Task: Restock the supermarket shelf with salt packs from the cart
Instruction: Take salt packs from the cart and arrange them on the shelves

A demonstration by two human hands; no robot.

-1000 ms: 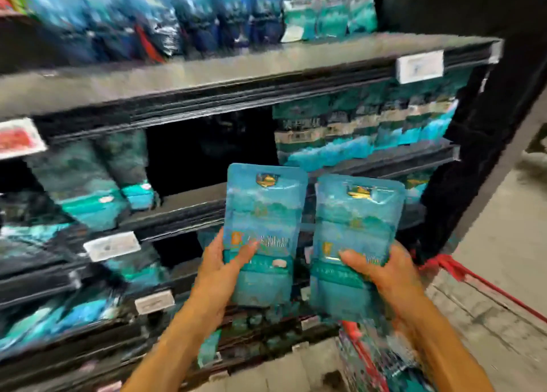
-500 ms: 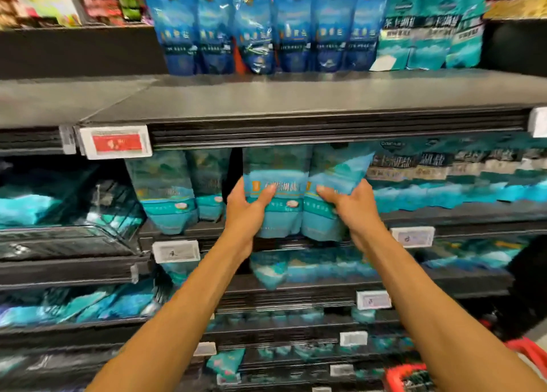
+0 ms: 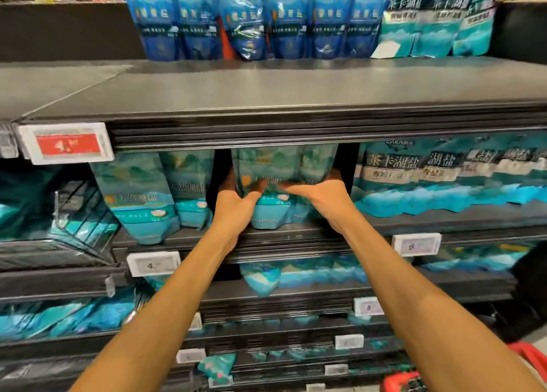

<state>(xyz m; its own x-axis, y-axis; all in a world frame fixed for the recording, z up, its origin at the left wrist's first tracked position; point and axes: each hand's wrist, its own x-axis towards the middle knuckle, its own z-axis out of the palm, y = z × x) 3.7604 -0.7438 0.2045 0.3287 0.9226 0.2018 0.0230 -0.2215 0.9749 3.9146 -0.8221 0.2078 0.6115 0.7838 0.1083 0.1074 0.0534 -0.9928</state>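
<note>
fingers of left hand (image 3: 236,206), right hand (image 3: 327,198) clamp 2 salt packs (image 3: 273,184) | teal, glossy, upright | shelf (image 3: 296,238)

Two hands (image 3: 236,211) hold two salt packs (image 3: 266,178); six blue packs (image 3: 284,19) above.

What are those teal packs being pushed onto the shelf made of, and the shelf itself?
Teal packs: likely thin printed plastic film, fairly glossy; it creases where the left hand and right hand grip it. Shelf: seemingly painted metal, matte grey, with a flat surface and soft sheen.
</note>
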